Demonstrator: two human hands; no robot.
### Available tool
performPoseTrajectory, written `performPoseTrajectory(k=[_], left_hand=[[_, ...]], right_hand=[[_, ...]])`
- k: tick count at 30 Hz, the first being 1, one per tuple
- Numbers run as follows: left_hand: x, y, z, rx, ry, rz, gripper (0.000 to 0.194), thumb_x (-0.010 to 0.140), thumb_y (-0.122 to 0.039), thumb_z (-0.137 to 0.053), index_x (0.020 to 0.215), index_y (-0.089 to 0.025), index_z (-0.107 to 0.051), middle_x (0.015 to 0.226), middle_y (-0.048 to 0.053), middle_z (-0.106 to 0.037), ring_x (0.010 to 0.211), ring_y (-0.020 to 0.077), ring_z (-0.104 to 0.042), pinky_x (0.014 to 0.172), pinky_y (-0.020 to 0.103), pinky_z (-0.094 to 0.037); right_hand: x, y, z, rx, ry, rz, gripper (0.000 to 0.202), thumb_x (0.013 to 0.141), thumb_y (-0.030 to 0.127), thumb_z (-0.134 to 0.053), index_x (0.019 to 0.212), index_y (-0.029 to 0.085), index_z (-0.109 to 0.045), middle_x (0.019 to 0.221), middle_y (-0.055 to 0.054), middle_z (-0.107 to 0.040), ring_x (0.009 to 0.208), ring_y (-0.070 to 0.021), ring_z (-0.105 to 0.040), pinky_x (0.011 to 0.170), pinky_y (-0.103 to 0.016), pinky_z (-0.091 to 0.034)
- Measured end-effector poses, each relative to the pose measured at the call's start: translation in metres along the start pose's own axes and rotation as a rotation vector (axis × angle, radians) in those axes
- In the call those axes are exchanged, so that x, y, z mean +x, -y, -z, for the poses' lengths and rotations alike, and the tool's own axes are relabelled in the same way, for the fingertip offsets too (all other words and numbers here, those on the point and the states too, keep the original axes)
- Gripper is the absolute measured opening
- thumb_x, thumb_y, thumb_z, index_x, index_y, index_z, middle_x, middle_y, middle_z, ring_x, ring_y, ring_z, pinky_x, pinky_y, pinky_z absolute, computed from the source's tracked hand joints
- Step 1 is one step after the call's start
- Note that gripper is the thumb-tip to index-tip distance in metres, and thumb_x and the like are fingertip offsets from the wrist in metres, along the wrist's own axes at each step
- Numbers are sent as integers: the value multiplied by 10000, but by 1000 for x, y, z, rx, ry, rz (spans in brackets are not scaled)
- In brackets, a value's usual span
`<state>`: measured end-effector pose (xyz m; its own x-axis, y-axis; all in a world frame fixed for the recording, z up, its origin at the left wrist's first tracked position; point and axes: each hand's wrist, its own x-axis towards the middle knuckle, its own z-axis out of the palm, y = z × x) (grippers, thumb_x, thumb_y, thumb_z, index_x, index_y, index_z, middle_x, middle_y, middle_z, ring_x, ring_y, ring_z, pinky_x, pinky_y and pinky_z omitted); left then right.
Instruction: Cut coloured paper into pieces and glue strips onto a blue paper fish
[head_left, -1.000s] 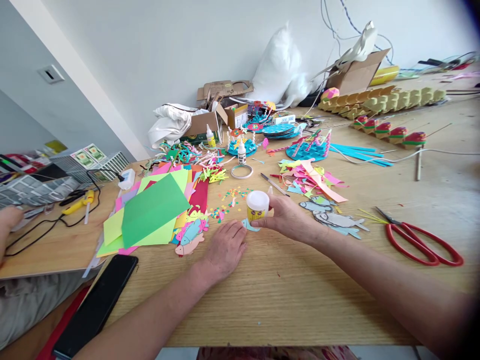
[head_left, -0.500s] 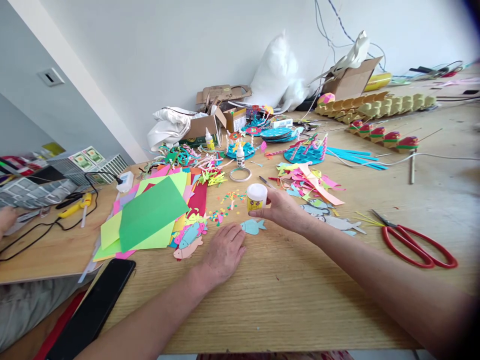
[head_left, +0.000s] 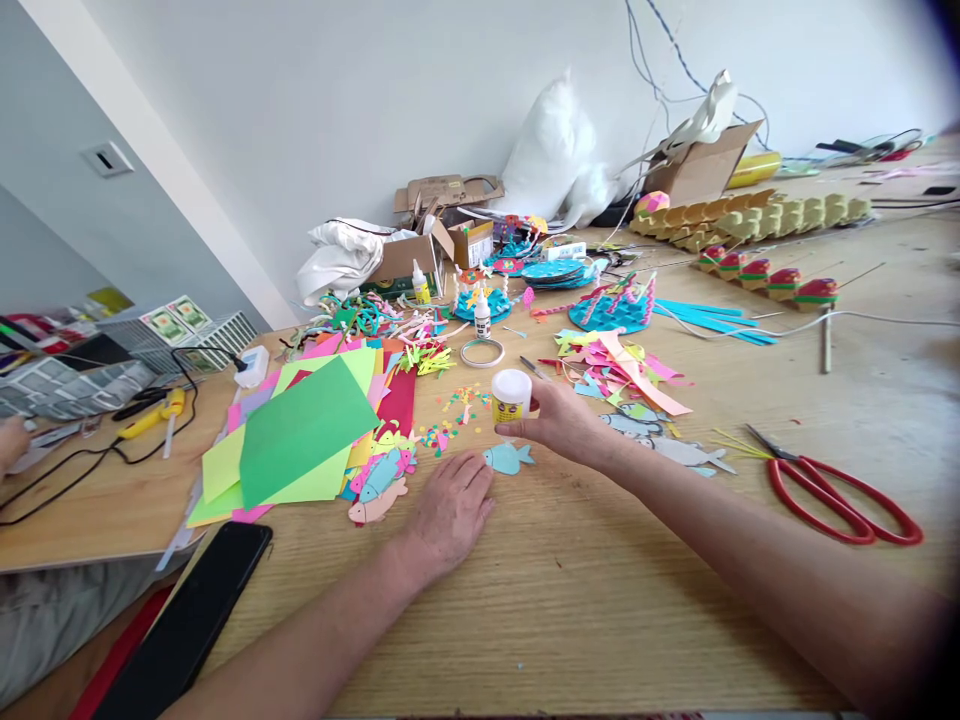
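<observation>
My right hand (head_left: pixel 559 420) grips a small white tub with a yellow label (head_left: pixel 511 396), holding it upright just above the table. Flat on the wood rests my left hand (head_left: pixel 454 505), its fingers stretched out at the head end of a light blue paper fish (head_left: pixel 508 458). To its left, several cut paper fish (head_left: pixel 381 478) in pink, blue and peach overlap. Small coloured paper bits (head_left: pixel 442 435) are scattered behind the hands. Grey-blue paper fish (head_left: pixel 675 450) lie partly behind my right forearm.
Red-handled scissors (head_left: pixel 844 495) lie at the right. Coloured paper sheets (head_left: pixel 307 430) are stacked at the left, with a black phone (head_left: pixel 191 620) near the edge. Farther back are a tape ring (head_left: pixel 482 352), a glue bottle (head_left: pixel 481 316) and paper scraps (head_left: pixel 619 365). Another person's hand (head_left: pixel 11 442) shows far left.
</observation>
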<state>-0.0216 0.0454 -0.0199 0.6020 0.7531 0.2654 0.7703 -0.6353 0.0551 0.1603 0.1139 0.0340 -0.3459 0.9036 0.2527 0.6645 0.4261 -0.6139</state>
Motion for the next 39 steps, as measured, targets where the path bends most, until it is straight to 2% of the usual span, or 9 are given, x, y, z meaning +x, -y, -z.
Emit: performPoseTrajectory(k=[12,17,23,30,34,39], left_hand=[[1,-1,0,-11,13,11,265,803,-189,-461,1060,-131,-492,1115,100,-545,1095,219,-457,945,400,-390],[0,-1,0,5,10,8,277,800,-188,-466,1068,-122,-491,1128,105,-540,1094,227,-458,945,404,-390],[0,0,-1,-19,-10,1,265,809,-193,-448,1067,-145,-480,1126,102,-540,1102,216,-456,936,410,-395],[0,-1,0,-4,2,1,269,803,-192,-452,1065,-137,-480,1119,103,-539,1092,220,-456,941,398,-389],[0,0,0,14,10,-2,281,799,-190,-457,1073,-126,-476,1129,104,-531,1092,224,-450,947,393,-382],[0,0,0,2,11,1,278,793,-183,-465,1065,-127,-480,1124,99,-531,1089,220,-450,948,386,-381]], right_hand=[[-13,6,3,55,91,36,257,632,366,-652,797,178,-591,724,-2,-635,660,-170,-571,561,-245,-400],[-11,5,2,-7,31,10,290,621,387,-655,798,167,-592,716,-20,-625,657,-184,-564,560,-258,-397],[-10,9,0,36,62,23,257,626,362,-659,807,188,-603,720,-6,-638,660,-174,-573,551,-239,-397],[-4,6,-5,0,-3,32,302,626,397,-655,822,175,-593,741,-24,-635,671,-179,-566,567,-252,-397],[0,10,-11,-7,-1,55,309,624,394,-658,827,171,-590,721,-18,-627,654,-171,-557,562,-248,-383],[0,7,-7,20,3,27,300,630,379,-656,834,169,-589,732,-20,-626,656,-170,-556,555,-243,-383]])
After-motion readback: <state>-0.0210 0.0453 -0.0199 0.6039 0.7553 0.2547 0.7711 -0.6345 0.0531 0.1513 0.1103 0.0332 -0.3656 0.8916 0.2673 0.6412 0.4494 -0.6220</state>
